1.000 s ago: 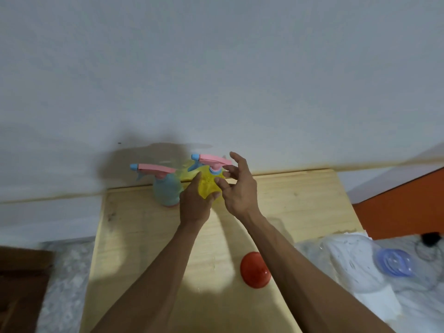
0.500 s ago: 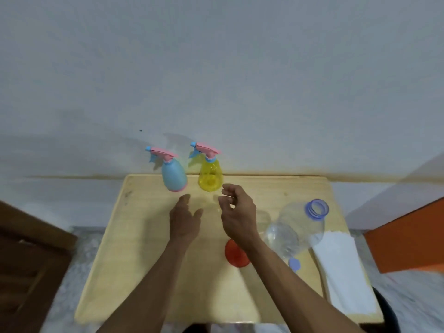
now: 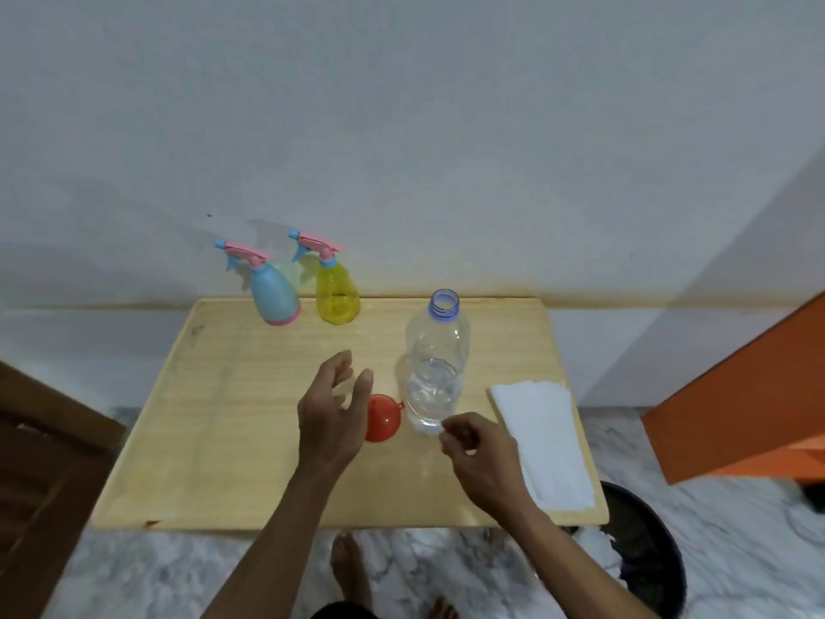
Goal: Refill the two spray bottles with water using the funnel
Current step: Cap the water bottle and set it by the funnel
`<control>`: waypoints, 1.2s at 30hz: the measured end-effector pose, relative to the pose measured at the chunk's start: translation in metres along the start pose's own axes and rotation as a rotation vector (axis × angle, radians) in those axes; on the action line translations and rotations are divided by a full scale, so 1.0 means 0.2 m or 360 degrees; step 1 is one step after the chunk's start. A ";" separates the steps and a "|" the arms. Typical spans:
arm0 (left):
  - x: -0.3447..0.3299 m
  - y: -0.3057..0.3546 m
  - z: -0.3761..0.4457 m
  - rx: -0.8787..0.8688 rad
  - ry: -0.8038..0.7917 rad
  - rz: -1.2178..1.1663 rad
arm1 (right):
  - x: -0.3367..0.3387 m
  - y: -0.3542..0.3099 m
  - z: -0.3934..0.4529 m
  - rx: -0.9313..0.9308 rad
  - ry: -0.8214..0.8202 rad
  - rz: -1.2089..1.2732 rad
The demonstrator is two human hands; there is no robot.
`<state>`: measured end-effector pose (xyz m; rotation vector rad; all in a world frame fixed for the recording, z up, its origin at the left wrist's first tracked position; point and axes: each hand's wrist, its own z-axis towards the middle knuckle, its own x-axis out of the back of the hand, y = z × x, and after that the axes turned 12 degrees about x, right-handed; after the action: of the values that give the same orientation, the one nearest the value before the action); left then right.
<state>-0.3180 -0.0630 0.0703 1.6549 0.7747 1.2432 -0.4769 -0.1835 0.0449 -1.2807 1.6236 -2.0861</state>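
Two spray bottles stand at the table's far edge, both with pink trigger heads: a blue one (image 3: 272, 293) on the left and a yellow translucent one (image 3: 336, 291) beside it. A clear plastic water bottle (image 3: 436, 355) without a cap stands upright right of centre, with a little water at the bottom. A red funnel (image 3: 383, 417) lies on the table just left of it. My left hand (image 3: 332, 411) hovers open right next to the funnel, partly covering it. My right hand (image 3: 480, 455) is loosely curled near the water bottle's base, holding nothing that I can see.
The wooden table (image 3: 223, 417) stands against a white wall. A folded white cloth (image 3: 542, 440) lies at its right edge. A dark round bin (image 3: 643, 547) sits on the marble floor by the near right corner. An orange object (image 3: 736, 395) is to the right, and dark wood furniture (image 3: 40, 462) to the left.
Both hands have pulled back from the yellow spray bottle toward the near middle of the table. The view has tilted down, and the water bottle and cloth are now in sight.
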 end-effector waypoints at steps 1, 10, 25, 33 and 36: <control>-0.02 0.04 -0.03 -0.0075 -0.0043 -0.0026 | 0.03 0.06 0.01 -0.0067 0.0062 -0.0050; -0.18 0.39 -0.06 -0.0395 -0.0264 -0.0083 | -0.03 0.35 0.20 -0.0330 -0.0160 -0.0366; -0.23 0.36 -0.08 -0.0332 -0.0243 -0.0218 | -0.06 0.40 0.23 -0.0147 -0.0174 -0.0566; -0.24 0.36 -0.10 -0.0275 -0.0273 -0.0260 | 0.45 -0.38 0.31 0.0397 0.0473 0.0275; -0.25 0.38 -0.12 -0.0267 -0.0295 -0.0286 | 0.60 -0.64 0.33 0.0846 0.0178 0.0102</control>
<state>-0.3588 -0.1298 0.1232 1.5045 0.6704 0.9865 -0.4592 -0.2564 0.2165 -0.9329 1.0132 -2.3576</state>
